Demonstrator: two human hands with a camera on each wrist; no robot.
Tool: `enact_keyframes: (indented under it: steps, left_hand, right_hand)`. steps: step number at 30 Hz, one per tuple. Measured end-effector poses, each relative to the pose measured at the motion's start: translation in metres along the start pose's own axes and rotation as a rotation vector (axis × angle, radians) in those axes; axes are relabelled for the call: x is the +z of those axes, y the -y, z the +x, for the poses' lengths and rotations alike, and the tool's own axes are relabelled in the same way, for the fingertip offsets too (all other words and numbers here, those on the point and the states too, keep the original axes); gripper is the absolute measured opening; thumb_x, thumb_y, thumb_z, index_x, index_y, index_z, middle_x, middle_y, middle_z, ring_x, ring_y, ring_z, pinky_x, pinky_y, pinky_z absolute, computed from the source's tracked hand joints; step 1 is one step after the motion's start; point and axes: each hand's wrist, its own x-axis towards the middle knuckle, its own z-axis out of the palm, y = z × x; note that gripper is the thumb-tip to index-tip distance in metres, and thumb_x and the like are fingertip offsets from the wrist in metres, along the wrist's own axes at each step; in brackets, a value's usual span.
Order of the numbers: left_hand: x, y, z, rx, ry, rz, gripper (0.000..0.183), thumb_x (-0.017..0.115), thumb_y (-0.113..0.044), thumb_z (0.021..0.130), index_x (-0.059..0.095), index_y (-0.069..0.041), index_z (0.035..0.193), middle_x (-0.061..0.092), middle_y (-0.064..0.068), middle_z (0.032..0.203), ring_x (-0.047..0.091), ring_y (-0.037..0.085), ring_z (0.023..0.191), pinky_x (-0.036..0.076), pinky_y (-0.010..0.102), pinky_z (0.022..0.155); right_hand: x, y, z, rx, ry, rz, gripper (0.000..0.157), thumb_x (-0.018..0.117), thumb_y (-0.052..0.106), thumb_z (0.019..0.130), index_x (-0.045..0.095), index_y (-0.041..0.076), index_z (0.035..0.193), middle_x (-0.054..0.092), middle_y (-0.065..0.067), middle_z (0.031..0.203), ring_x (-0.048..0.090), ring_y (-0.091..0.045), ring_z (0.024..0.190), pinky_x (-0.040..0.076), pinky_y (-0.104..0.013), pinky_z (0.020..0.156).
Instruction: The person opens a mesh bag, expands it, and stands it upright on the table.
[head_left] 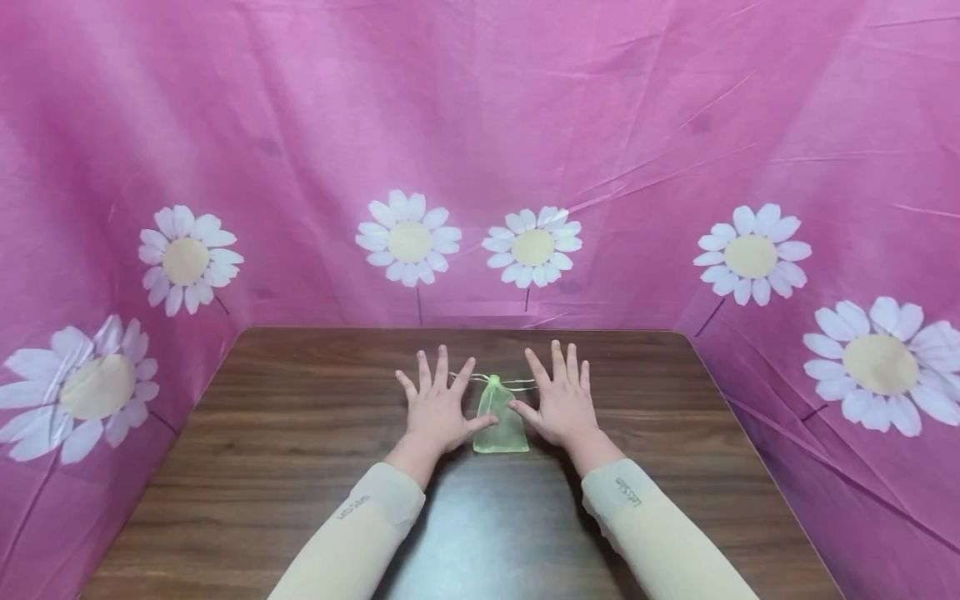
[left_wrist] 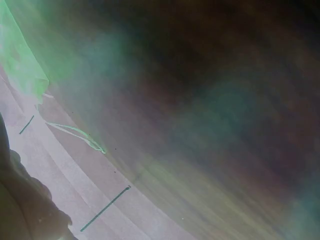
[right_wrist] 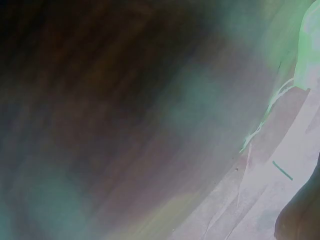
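Green bag (head_left: 504, 435), neck (head_left: 494, 381) at the far end

The bag lies on the brown table (head_left: 285, 408) between the left hand (head_left: 437, 412) and right hand (head_left: 564, 407), its long axis running near to far, its strings (head_left: 520, 382) trailing sideways. Both hands have fingers spread wide and grip nothing. The left thumb (head_left: 482, 422) reaches farther over the bag, so that hand looks slightly nearer; whether either touches, I cannot tell.

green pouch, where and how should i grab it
The green pouch is probably best pinched from above at its gathered neck: the body looks flat, offering little edge, while the neck is bunched at the far end, between the left hand and right hand.
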Motion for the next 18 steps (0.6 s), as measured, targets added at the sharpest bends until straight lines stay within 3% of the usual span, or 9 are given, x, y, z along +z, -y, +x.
enact_keyframes:
  steps: [5,9,12,14,18]
  left_hand:
    - [0.000,-0.001,0.002,0.023,-0.051,-0.030,0.107,0.062,-0.088,0.082,0.029,-0.034,0.168,0.004,0.016,0.177,-0.005,0.050,0.158,-0.004,0.082,0.114]
    - [-0.004,-0.005,0.010,0.035,-0.105,-0.125,0.089,0.067,-0.070,0.092,0.042,-0.024,0.163,0.019,0.016,0.175,0.015,0.046,0.159,0.010,0.077,0.118]
    - [-0.011,-0.009,0.019,0.010,-0.134,-0.263,0.070,0.069,-0.053,0.098,0.052,-0.016,0.155,0.043,0.014,0.164,0.041,0.040,0.148,0.031,0.067,0.118]
    - [-0.015,-0.011,0.025,-0.029,-0.135,-0.425,0.057,0.071,-0.042,0.100,0.060,-0.011,0.146,0.060,0.013,0.148,0.058,0.036,0.133,0.045,0.058,0.110]
    - [-0.014,-0.020,0.036,-0.125,-0.095,-0.714,0.037,0.074,-0.028,0.099,0.070,-0.006,0.128,0.076,0.008,0.112,0.073,0.026,0.103,0.057,0.047,0.092]
  right_hand:
    - [0.000,0.001,0.001,-0.010,0.003,0.030,0.095,0.060,0.072,0.094,0.028,0.023,0.169,0.009,-0.028,0.173,-0.003,-0.051,0.159,0.001,-0.070,0.123]
    - [-0.001,-0.001,0.004,-0.014,-0.037,0.066,0.085,0.061,0.061,0.099,0.032,0.019,0.167,0.017,-0.030,0.171,0.006,-0.053,0.157,0.009,-0.070,0.123]
    - [-0.005,0.000,0.011,-0.015,-0.122,0.106,0.075,0.063,0.048,0.102,0.039,0.013,0.163,0.035,-0.030,0.163,0.026,-0.054,0.152,0.026,-0.069,0.120]
    - [-0.009,0.002,0.017,-0.019,-0.177,0.155,0.067,0.063,0.039,0.103,0.044,0.008,0.158,0.046,-0.028,0.155,0.040,-0.052,0.144,0.036,-0.067,0.114]
    - [-0.008,0.004,0.024,0.016,-0.219,0.287,0.053,0.063,0.025,0.104,0.052,0.000,0.150,0.061,-0.026,0.139,0.055,-0.048,0.128,0.046,-0.062,0.105]
